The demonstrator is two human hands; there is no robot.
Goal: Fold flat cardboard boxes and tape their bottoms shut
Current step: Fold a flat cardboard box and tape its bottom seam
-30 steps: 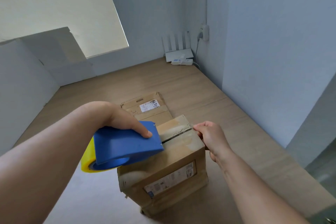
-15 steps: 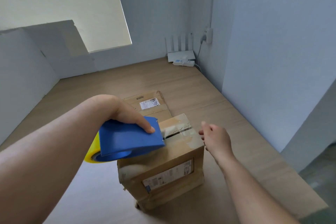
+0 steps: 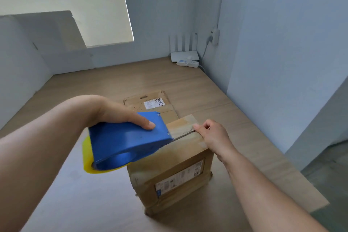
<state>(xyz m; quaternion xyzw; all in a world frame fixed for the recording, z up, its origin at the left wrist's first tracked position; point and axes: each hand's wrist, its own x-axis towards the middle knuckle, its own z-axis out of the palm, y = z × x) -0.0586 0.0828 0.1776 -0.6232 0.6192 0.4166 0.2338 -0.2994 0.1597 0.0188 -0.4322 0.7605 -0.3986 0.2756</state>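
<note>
A folded brown cardboard box (image 3: 175, 173) stands on the wooden floor, its flaps on top meeting at a dark seam. My left hand (image 3: 120, 113) grips a blue tape dispenser (image 3: 128, 139) with a yellow roll, and the dispenser's front edge sits on the box top at the seam. My right hand (image 3: 212, 135) rests at the box's right top edge, with thumb and curled fingers pinching at the seam's end. Whether it holds a tape end cannot be made out. Beyond the box lies a flat cardboard box (image 3: 150, 103) with a white label.
A white router (image 3: 185, 55) and a power strip sit in the far corner under a wall plug (image 3: 214, 36). A large cardboard sheet (image 3: 49, 41) leans against the left wall. A wall runs close along the right side.
My right hand drew off the box edge half a second ago and is back at the seam's right end. The dispenser stays at the seam, little moved.
</note>
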